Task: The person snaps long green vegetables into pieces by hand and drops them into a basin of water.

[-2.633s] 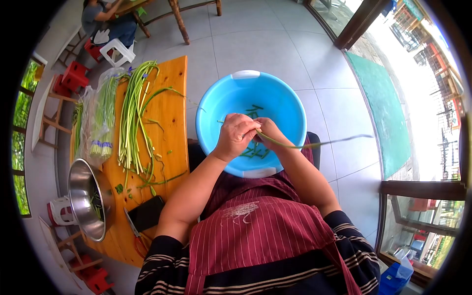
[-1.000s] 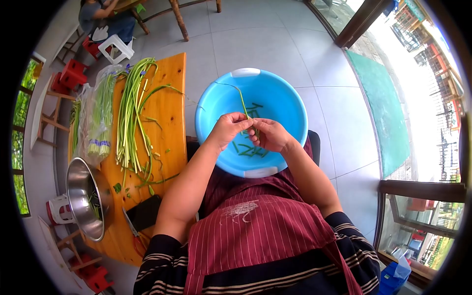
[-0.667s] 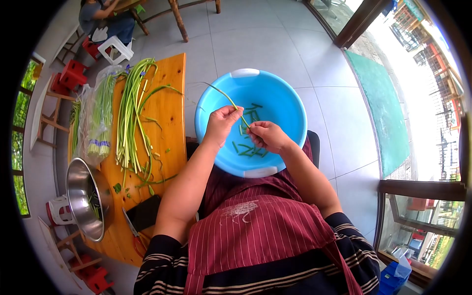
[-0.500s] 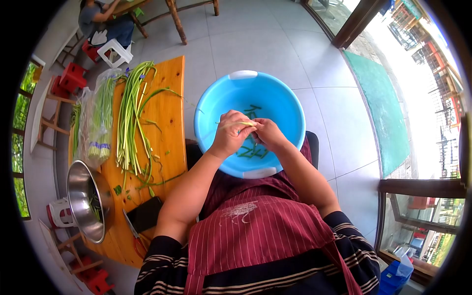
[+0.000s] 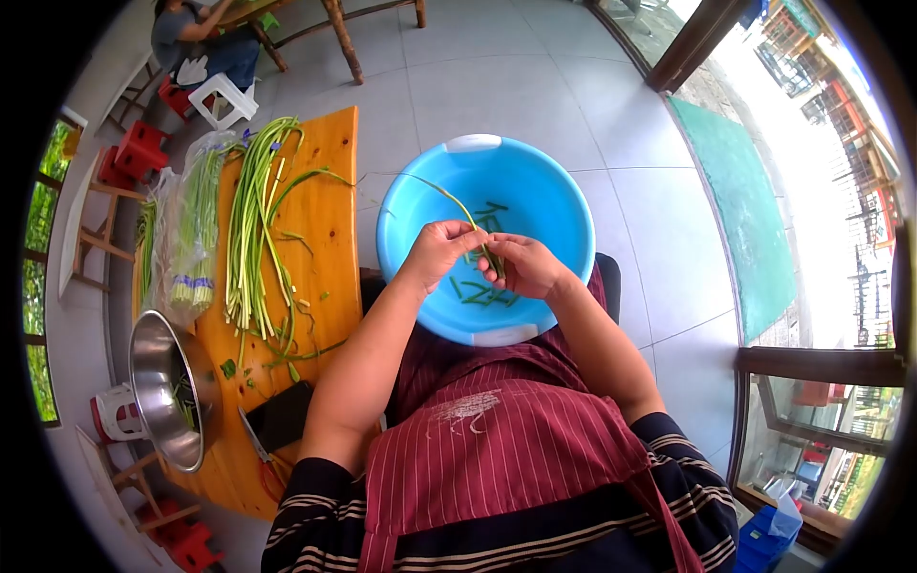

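Over a blue basin (image 5: 401,215), my left hand (image 5: 441,253) pinches a thin green garlic scape (image 5: 457,203), whose tapering tip arcs up and left past the basin rim. My right hand (image 5: 527,265) is closed beside it, fingertips nearly touching the left ones, around the lower end of the scape and what look like short green lengths. Several short garlic scape pieces (image 5: 485,294) lie on the basin floor below my hands. To the left, a loose heap of long garlic scapes (image 5: 250,229) rests on the wooden table.
On the wooden table (image 5: 330,220) are bagged bundles (image 5: 196,239), a steel bowl (image 5: 153,363) holding dark green bits, scissors (image 5: 256,437) and a black flat object (image 5: 287,415). A seated person (image 5: 196,38) is at the far left. Glass doors stand on the right.
My hands have shifted and turned slightly apart. The scape, earlier lying across my fingers, now stands up with its tip stretching out to the upper left.
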Available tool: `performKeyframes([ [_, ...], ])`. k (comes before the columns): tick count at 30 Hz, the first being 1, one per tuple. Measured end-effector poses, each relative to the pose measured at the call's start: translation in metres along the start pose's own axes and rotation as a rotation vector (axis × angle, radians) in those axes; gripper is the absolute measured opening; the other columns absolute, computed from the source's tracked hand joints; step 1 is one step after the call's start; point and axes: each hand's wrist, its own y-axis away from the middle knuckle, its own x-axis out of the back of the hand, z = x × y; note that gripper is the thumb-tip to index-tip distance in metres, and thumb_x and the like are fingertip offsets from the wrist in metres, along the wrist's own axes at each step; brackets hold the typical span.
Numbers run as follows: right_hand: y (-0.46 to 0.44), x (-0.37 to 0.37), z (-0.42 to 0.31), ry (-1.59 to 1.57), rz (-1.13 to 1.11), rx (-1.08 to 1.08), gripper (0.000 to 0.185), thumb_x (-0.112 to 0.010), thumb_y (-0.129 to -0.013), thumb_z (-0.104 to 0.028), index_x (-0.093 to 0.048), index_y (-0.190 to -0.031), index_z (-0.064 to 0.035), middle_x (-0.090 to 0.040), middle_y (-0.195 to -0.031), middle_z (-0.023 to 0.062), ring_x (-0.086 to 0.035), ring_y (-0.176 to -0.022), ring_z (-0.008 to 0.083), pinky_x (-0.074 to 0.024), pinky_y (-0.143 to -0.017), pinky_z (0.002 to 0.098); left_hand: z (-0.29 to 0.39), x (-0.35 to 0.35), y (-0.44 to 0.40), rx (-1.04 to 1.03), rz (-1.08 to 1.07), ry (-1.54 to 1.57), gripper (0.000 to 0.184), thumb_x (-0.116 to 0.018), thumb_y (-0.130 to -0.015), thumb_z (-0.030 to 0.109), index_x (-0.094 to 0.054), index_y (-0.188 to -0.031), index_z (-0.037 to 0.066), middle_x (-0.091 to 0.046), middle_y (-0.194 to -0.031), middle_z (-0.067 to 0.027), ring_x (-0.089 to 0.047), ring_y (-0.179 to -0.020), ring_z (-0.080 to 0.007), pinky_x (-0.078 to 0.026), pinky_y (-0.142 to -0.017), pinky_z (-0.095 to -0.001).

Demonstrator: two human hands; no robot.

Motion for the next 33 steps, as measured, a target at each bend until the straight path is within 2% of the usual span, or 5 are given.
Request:
performKeyframes([
  [14, -0.017, 0.014, 0.015, 0.263, 0.184, 0.063, 0.012, -0.047, -0.082, -0.015, -0.052, -0.078, -0.0043, -0.044, -0.059, 0.0001, -0.038, -0.048, 0.0072, -0.0297, -0.041, 0.0204, 0.0, -0.003, 0.001, -0.148, 0.247, 0.075, 0.011, -0.063, -0.077, 0.014, -0.061, -0.084, 0.007, -0.059, -0.078, -0.0012, -0.054, -0.078, -0.0119, -0.042, -0.073, -0.0273],
  [16, -0.025, 0.017, 0.018, 0.259, 0.253, 0.086, 0.013, -0.047, -0.081, -0.016, -0.052, -0.078, -0.0041, -0.044, -0.058, 0.0005, -0.038, -0.048, 0.0077, -0.0291, -0.041, 0.0211, 0.006, -0.012, 0.005, -0.863, 0.106, -0.806, 0.009, -0.066, -0.073, 0.009, -0.06, -0.08, 0.007, -0.058, -0.077, -0.0043, -0.055, -0.077, -0.0173, -0.043, -0.072, -0.0281],
  [21, -0.034, 0.03, 0.022, 0.081, 0.392, 0.084, 0.013, -0.045, -0.082, -0.015, -0.051, -0.081, -0.0039, -0.047, -0.062, 0.0034, -0.043, -0.051, 0.01, -0.0333, -0.042, 0.0218, 0.001, -0.022, 0.014, -0.577, 0.047, -0.539, 0.007, -0.062, -0.076, 0.01, -0.06, -0.081, 0.005, -0.058, -0.08, -0.0038, -0.054, -0.078, -0.0157, -0.043, -0.072, -0.0269],
  [26, -0.005, 0.004, 0.005, -0.021, 0.036, 0.003, 0.014, -0.042, -0.088, -0.017, -0.048, -0.091, -0.0048, -0.053, -0.075, 0.0049, -0.051, -0.065, 0.0117, -0.0434, -0.054, 0.0215, -0.004, 0.003, -0.001, -0.146, 0.044, 0.062, 0.011, -0.061, -0.079, 0.013, -0.06, -0.086, 0.005, -0.058, -0.081, 0.0004, -0.051, -0.078, -0.0083, -0.04, -0.073, -0.0225],
  [33, -0.006, 0.002, 0.001, 0.022, -0.1, 0.026, 0.013, -0.042, -0.088, -0.015, -0.05, -0.088, -0.0054, -0.048, -0.069, 0.0015, -0.043, -0.055, 0.0091, -0.0338, -0.047, 0.0186, -0.003, 0.005, 0.0, 0.079, 0.074, 0.257, 0.016, -0.061, -0.079, 0.019, -0.061, -0.089, 0.007, -0.058, -0.079, 0.0006, -0.049, -0.072, -0.006, -0.038, -0.068, -0.0193],
])
